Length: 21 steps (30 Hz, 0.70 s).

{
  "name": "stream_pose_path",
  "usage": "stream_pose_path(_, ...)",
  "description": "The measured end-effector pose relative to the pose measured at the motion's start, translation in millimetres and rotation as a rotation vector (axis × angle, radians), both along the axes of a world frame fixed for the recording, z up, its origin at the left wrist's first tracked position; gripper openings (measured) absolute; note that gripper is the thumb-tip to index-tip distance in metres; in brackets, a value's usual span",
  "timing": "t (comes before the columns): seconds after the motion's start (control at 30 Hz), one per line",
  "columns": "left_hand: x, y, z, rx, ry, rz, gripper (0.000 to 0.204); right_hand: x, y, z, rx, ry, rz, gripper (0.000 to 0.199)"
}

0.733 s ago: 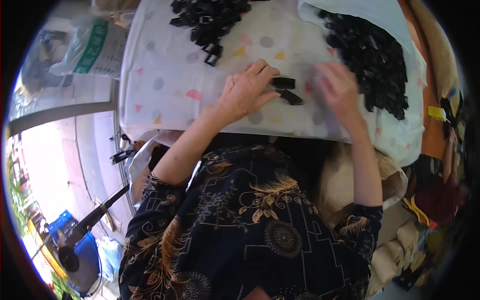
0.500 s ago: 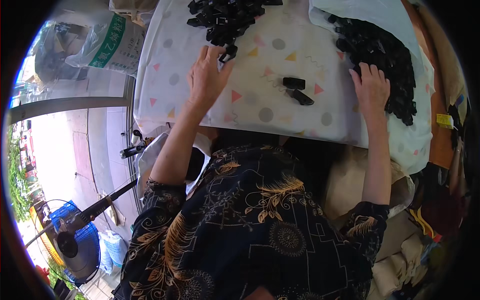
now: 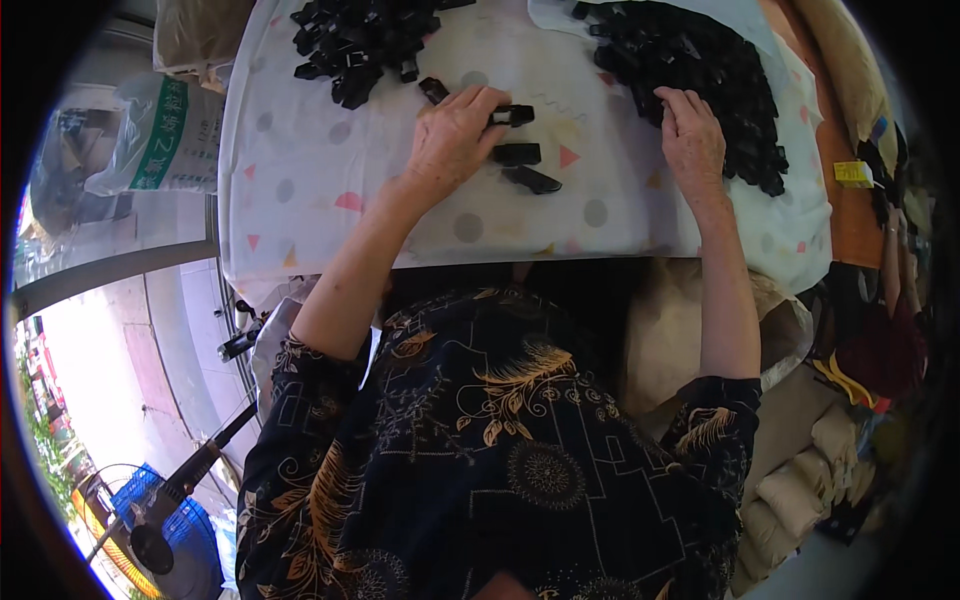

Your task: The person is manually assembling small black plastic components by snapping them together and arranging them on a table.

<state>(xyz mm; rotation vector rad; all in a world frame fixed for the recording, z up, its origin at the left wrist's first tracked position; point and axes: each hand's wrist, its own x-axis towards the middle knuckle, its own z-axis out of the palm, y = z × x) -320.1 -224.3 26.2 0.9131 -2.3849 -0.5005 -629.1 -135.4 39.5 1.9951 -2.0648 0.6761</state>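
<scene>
My left hand is over the middle of the table with its fingers closed on a small black plastic part that sticks out past the fingertips. Another black part shows just beyond the knuckles; whether it is held or lying there I cannot tell. Two loose black parts, one squared and one tapered, lie on the cloth close to that hand. At the left edge of the right-hand pile of black parts, my right hand has its fingers drawn together; what is between them is hidden.
A second heap of black parts sits at the far left of the patterned tablecloth. White sheeting lies under the right pile. A fan stands lower left, sacks lower right, and a small yellow box at the right.
My left hand has moved right, from beside the left heap to the two loose parts. My right hand stays at its pile, its fingers now bunched. The whole view has shifted.
</scene>
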Motion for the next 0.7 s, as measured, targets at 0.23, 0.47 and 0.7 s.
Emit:
stream_pose_path(0.23,-9,-2,-9,0.043,0.002,0.039,0.037,-7,-14,29,0.058,0.355,0.352,0.038)
stream_pose_path(0.47,-7,1,-9,0.061,0.015,0.054,0.031,-15,-42,46,0.343,0.529,0.521,0.024)
stream_pose_path(0.7,-6,3,-8,0.046,0.031,0.041,0.030,-23,-49,53,0.397,0.547,0.585,0.016)
